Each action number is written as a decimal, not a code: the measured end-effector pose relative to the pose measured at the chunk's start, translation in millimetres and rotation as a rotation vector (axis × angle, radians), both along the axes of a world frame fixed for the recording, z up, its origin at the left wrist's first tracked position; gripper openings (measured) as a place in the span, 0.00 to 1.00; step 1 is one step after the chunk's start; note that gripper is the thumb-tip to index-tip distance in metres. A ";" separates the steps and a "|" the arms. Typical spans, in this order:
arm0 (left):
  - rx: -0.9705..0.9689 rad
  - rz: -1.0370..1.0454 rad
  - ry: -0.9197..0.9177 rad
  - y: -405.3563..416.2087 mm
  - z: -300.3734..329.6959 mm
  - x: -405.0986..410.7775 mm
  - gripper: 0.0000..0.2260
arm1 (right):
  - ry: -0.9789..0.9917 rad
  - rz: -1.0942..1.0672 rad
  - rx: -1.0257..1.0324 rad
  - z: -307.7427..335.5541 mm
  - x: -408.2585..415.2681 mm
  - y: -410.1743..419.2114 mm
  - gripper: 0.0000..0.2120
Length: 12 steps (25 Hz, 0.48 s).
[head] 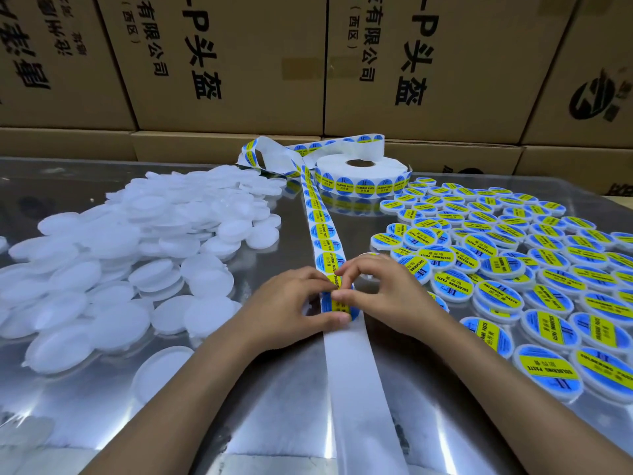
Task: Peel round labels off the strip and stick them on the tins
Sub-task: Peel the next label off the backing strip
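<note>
The strip (323, 231) lay on the shiny table (239, 389) and ran straight away from the person, from the near edge up to the roll (363, 174) at the far side, so its long axis pointed forward between the two hands. The nearer part of it, under the wrists, was already bare white backing; the labels began just at the fingers. The left hand (291, 313) gripped a tin with a label (337, 305) on it, thumb on the near rim and fingers curled over the far side, and this tin sat directly on top of the strip. The right hand (380, 289) came from the other side, its fingertips bent down and pinching at the upper edge of the same label, close against the left fingers; if the label was fully pressed down I cannot tell, because the fingers hid the edge. The next label on the strip (329, 262) lay just beyond the fingertips, touching them almost, and both hands were equally near to it. The blank tins (113, 255) were in a heap on the left side, nearer to the left hand, and the labelled tins (513, 269) were spread on the right. I judge that the finished tin should go to the right and a fresh one come from the left.
</note>
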<state>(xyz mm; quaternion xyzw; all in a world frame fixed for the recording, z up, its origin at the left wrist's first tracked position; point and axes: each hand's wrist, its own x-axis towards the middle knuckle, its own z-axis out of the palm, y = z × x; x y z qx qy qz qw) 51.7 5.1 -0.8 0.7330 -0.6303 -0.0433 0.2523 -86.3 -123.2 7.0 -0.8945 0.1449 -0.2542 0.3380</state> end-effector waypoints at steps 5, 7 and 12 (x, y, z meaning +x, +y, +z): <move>0.095 -0.005 0.022 6.0 7.1 -0.9 0.33 | -0.220 0.016 0.751 20.5 -4.5 -3.9 0.18; 0.087 0.000 0.103 7.5 9.5 -2.5 0.35 | -0.273 0.021 0.912 23.7 -6.1 -4.9 0.17; 0.053 0.109 0.062 20.4 18.0 16.0 0.38 | -0.298 0.080 1.009 18.9 -6.3 0.1 0.06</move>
